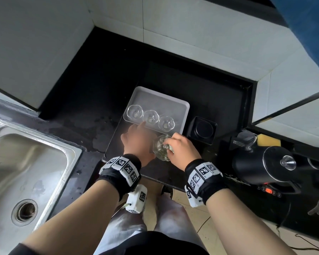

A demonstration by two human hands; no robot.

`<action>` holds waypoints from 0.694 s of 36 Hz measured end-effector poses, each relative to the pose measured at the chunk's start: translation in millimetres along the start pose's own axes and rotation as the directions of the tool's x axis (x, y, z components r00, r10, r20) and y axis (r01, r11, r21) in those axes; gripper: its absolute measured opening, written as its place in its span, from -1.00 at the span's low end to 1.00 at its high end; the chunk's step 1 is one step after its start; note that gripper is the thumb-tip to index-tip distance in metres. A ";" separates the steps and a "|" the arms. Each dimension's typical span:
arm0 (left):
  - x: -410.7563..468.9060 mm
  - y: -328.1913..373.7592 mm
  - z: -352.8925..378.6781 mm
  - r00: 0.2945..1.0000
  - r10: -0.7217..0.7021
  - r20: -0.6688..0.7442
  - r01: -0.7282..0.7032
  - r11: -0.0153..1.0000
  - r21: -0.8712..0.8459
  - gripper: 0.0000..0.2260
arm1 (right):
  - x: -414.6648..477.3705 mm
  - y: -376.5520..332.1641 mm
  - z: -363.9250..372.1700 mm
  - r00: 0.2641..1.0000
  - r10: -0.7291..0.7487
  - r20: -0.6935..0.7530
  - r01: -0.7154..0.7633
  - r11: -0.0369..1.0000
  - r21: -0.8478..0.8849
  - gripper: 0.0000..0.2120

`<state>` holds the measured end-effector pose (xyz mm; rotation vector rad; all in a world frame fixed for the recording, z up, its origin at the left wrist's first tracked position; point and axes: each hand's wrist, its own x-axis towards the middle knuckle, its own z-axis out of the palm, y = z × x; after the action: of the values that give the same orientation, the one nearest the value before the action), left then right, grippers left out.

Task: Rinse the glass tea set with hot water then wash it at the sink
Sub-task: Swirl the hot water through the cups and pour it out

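Three small glass cups (150,117) stand in a row along the near edge of a white tray (160,97) on the black counter. Just in front of the tray sits a glass teapot (162,149) with a lid. My right hand (182,147) grips the teapot from the right, fingers curled over its lid knob. My left hand (138,140) is beside the teapot on its left, with the index finger stretched toward the middle cup; whether it touches the pot I cannot tell.
A steel sink (26,173) with a drain lies at the left. A black square heater base (203,129) sits right of the tray. A black electric kettle (261,162) stands at the right on a control panel, with a yellow sponge (269,139) behind it.
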<state>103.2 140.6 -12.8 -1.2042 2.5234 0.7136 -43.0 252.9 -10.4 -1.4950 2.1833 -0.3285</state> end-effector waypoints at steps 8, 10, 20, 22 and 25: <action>-2.3 -0.3 5.7 1.000 -0.010 0.005 0.010 1.000 0.009 -0.43 | -0.9 4.6 4.6 0.999 -0.039 -0.006 0.039 0.999 -0.033 -0.82; -2.9 -1.0 6.0 1.000 -0.011 0.007 0.011 1.000 0.012 -0.43 | -0.2 2.3 4.6 0.997 -0.063 0.036 0.065 0.997 -0.043 -0.77; -0.5 -2.6 2.1 1.000 -0.018 0.000 0.018 1.000 0.019 -0.43 | 12.3 -3.5 4.0 0.985 -0.144 0.095 0.161 0.964 -0.213 -0.79; 0.2 -3.3 1.2 1.000 -0.019 -0.005 0.019 1.000 0.021 -0.43 | 14.3 -3.6 3.7 0.983 -0.168 0.080 0.182 0.955 -0.233 -0.83; 0.7 -4.6 -1.3 1.000 -0.021 -0.011 0.022 0.999 0.027 -0.41 | 16.4 -3.0 2.2 0.984 -0.169 0.060 0.178 0.960 -0.217 -0.86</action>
<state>106.3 137.0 -13.5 -1.2271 2.5164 0.6674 -44.3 236.7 -15.0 -1.8041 2.1173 -0.1114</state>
